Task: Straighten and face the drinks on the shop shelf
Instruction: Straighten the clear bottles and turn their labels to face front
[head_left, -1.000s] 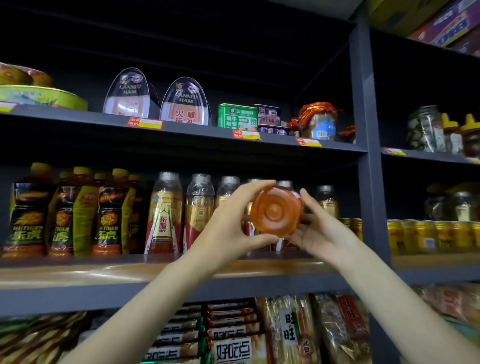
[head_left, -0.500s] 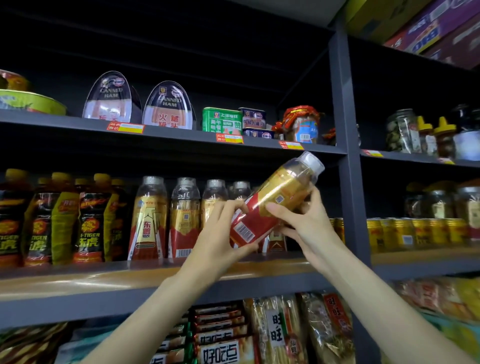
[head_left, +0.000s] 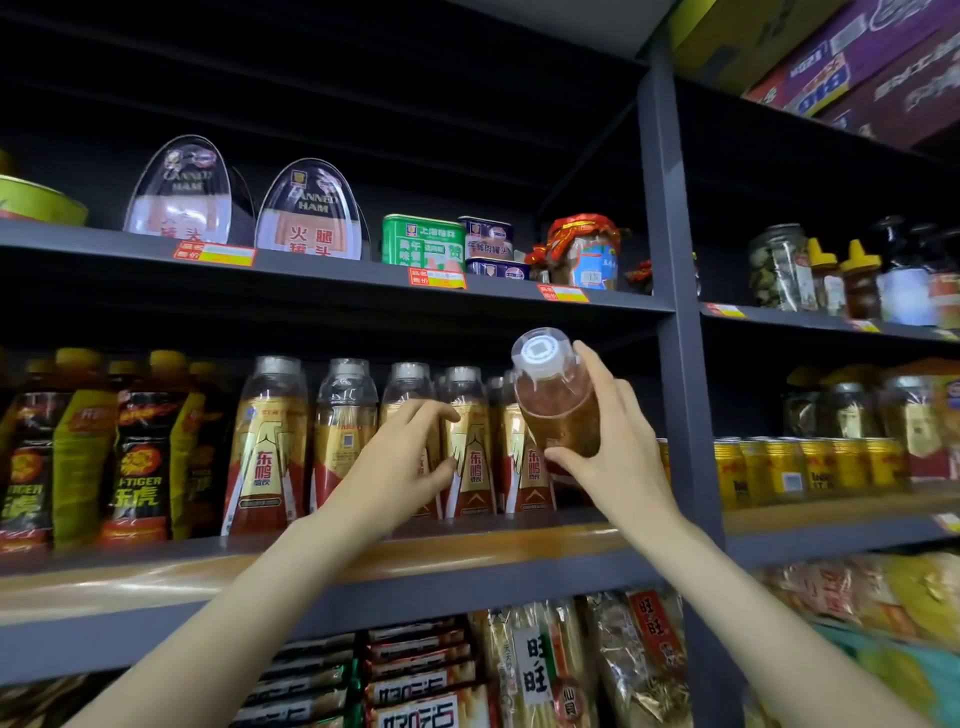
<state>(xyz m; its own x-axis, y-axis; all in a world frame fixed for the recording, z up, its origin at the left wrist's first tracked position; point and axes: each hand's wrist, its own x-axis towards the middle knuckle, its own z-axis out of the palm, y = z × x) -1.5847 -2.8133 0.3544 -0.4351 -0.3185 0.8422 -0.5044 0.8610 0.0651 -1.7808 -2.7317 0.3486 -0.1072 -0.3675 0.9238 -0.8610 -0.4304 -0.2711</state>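
Observation:
A clear drink bottle (head_left: 558, 400) with amber liquid and a white cap is tipped cap-first toward the camera, above the right end of the middle shelf (head_left: 467, 561). My right hand (head_left: 608, 447) grips its body from the right and below. My left hand (head_left: 400, 462) has let go of it and hovers with loosely curled fingers in front of the row of gold-and-red bottles (head_left: 470, 441). That row stands upright on the shelf. Several labels face front; the second bottle (head_left: 345, 431) shows its back label.
Black-and-yellow tiger drink bottles (head_left: 137, 447) fill the shelf's left part. Canned ham and tins (head_left: 423, 241) stand on the shelf above. A grey upright post (head_left: 680, 364) borders the bay on the right, with yellow cans (head_left: 810, 465) beyond. Snack packets (head_left: 540, 670) lie below.
The bottle swung from lying diagonally, cap up and right, to pointing its cap at the camera. My left hand released it and moved left toward the row. The camera shifted closer and upward.

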